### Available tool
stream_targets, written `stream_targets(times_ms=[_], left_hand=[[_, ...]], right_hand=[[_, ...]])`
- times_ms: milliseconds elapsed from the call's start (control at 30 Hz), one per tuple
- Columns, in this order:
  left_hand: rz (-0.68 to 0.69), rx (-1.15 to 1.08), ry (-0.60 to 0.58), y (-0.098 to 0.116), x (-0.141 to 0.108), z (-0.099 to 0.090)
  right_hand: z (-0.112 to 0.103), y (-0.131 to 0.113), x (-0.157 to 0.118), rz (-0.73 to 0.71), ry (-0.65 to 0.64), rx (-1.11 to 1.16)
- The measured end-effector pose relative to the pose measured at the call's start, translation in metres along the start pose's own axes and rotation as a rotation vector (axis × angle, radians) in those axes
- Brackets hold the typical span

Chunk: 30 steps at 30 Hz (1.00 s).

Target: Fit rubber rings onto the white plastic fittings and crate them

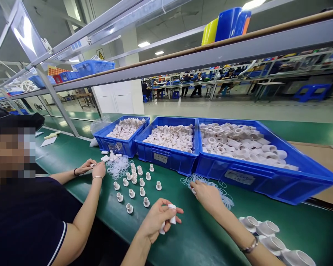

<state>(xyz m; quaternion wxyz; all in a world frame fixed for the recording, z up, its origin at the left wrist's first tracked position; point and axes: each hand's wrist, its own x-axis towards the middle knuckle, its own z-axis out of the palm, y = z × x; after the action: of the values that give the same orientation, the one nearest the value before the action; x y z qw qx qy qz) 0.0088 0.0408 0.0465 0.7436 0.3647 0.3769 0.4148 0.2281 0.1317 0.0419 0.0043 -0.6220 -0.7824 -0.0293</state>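
My left hand (157, 220) is closed on a white plastic pipe fitting (172, 214), gripped between thumb and fingers. Lower in the same palm a second white piece shows in part. My right hand (206, 194) reaches down to a loose pile of clear rings (224, 195) in front of the blue bins. Its fingers are pinched together, with a bit of white at the tips that I cannot make out. Left of my hands, several small white flanged fittings (146, 201) stand upright on the green table (180, 240).
Three blue bins full of white fittings, the left (129, 147), middle (166, 166) and right (249, 184), line the back. Larger white fittings (271, 244) stand at right. At left, a co-worker's hands (98, 170) hold a small part near another ring pile (118, 168). A shelf (160, 66) crosses overhead.
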Motion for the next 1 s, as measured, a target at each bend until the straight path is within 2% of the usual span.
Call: stream_targets(times_ms=[100,233,333,400,500,633,767,867,1000], left_hand=[[0.058,-0.024,0.077,-0.007,-0.006,-0.003],[0.109,0.018,0.106,-0.005,-0.010,0.003],[0.146,0.113,0.113,-0.003,-0.013,0.011],[0.167,0.161,0.115,-0.004,-0.014,0.016],[0.199,0.225,0.092,-0.005,-0.016,0.020],[0.206,0.423,0.143,-0.006,-0.018,0.023],[0.287,0.564,0.244,-0.006,-0.019,0.027],[0.228,0.470,0.257,-0.009,-0.020,0.027],[0.188,0.290,0.171,-0.014,-0.019,0.023]], right_hand=[[-0.001,0.008,-0.005,0.005,0.036,0.017],[-0.009,0.010,-0.016,0.034,0.120,0.075],[-0.023,-0.001,-0.032,-0.028,0.132,0.433],[-0.035,-0.012,-0.045,-0.114,0.057,0.745],[-0.054,-0.029,-0.062,-0.198,-0.085,0.954],[-0.065,-0.039,-0.078,-0.232,-0.140,1.019],[-0.062,-0.039,-0.085,-0.276,-0.143,0.993],[-0.056,-0.038,-0.088,-0.259,-0.104,0.918],[-0.050,-0.035,-0.089,-0.195,-0.097,0.881]])
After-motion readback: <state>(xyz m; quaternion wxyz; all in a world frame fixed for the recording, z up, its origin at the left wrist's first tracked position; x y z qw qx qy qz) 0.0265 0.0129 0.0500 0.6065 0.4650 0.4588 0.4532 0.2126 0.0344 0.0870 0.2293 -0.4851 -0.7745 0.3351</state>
